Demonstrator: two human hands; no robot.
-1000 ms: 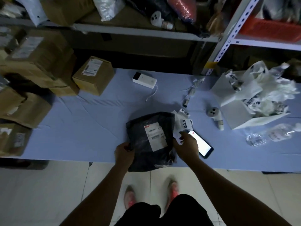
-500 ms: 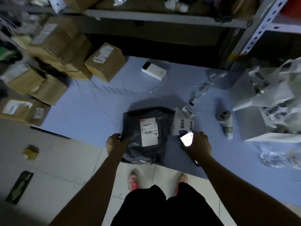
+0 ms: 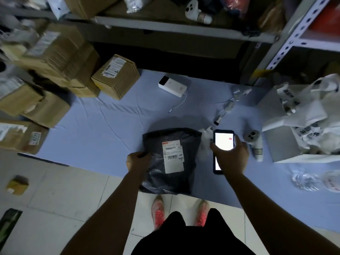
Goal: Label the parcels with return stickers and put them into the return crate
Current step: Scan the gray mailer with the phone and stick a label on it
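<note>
Lifted off the bench [image 3: 92, 129] since a moment before, the phone [image 3: 223, 141] sat in the right grip [image 3: 230, 153], fingers curled round it and its lit screen facing up, probably for scanning. The left grip [image 3: 138, 161] pinched the left edge of the black parcel [image 3: 171, 179], steadying it flat at the bench's near edge with its shipping label [image 3: 173, 156] upward. Just beyond, a return sticker [image 3: 211, 129] peeked out behind the phone. Cardboard boxes [image 3: 116, 76] stood farther back.

Bare cloth [image 3: 103, 129] mid-left; boxes [image 3: 116, 76] far left, bags [image 3: 301, 115] rt

Glossy black plastic parcel [image 3: 171, 161]; matt cardboard boxes [image 3: 116, 76]; creased cloth [image 3: 103, 126].
</note>
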